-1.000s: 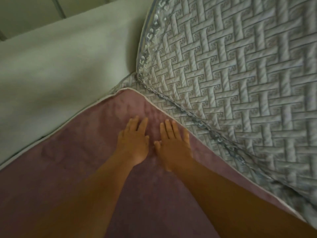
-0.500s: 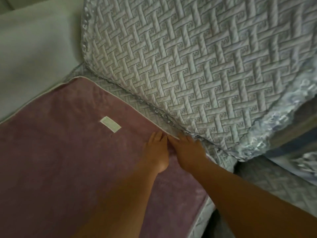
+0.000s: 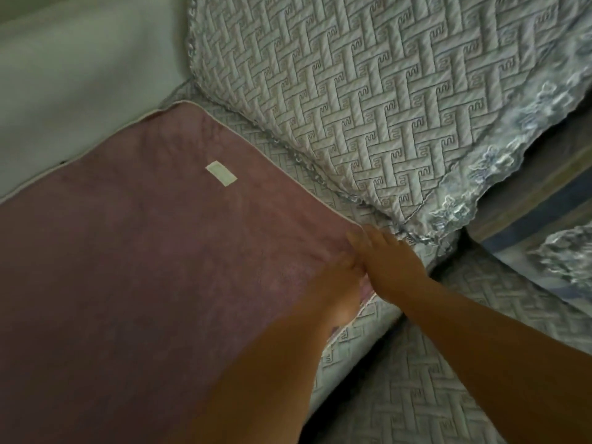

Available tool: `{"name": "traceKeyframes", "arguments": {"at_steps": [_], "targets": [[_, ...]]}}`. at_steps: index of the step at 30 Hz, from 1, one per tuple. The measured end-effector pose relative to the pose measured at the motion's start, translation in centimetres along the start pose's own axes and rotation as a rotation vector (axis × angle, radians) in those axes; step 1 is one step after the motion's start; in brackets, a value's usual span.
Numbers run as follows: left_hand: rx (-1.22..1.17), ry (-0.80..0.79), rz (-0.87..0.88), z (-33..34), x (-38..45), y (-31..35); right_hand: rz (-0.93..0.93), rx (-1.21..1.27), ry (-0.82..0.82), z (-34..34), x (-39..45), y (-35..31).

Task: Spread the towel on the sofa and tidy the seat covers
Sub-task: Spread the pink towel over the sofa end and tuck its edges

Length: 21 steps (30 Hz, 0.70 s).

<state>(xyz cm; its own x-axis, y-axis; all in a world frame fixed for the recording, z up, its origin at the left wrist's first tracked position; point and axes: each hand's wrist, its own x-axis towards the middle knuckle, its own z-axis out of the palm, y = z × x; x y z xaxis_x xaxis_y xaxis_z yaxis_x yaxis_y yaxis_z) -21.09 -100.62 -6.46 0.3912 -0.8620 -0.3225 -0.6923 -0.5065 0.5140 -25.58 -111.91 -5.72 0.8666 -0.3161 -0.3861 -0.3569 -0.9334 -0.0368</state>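
Note:
A mauve towel [image 3: 134,267] with a pale hem and a small white label [image 3: 221,173] lies flat over the sofa seat. Both hands sit side by side at its right edge near the backrest. My left hand [image 3: 336,286] presses flat on the towel's right border. My right hand [image 3: 390,264] rests with straight fingers at the towel's edge, where it meets the quilted grey seat cover [image 3: 368,341]. A quilted grey back cover [image 3: 368,100] with lace trim hangs over the backrest behind them.
The sofa's pale armrest [image 3: 73,91] rises at the upper left. A second quilted seat cover [image 3: 480,395] lies to the right across a dark gap. A blue striped cushion [image 3: 528,203] shows at the right edge under lace trim.
Both hands have slid right along the towel from its far corner to its right edge. The view swung right, so the label and the neighbouring seat came into sight.

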Motion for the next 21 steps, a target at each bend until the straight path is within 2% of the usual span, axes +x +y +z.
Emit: {"name": "traceKeyframes", "arguments": {"at_steps": [3, 7, 14, 21], "targets": [[-0.031, 0.108, -0.164, -1.5, -2.2, -2.2, -0.08, -0.027, 0.047, -0.3, 0.3, -2.0], [0.036, 0.136, -0.38, -3.0, -6.7, -6.1, -0.193, -0.017, 0.076, -1.2, 1.1, -6.8], [0.095, 0.25, -0.576, -4.7, -16.3, -11.4, -0.359, 0.003, 0.085, -2.3, 1.4, -16.4], [0.081, 0.408, -0.756, -5.7, -26.7, -15.4, -0.591, -0.046, 0.207, -2.6, -2.0, -27.4]]}}
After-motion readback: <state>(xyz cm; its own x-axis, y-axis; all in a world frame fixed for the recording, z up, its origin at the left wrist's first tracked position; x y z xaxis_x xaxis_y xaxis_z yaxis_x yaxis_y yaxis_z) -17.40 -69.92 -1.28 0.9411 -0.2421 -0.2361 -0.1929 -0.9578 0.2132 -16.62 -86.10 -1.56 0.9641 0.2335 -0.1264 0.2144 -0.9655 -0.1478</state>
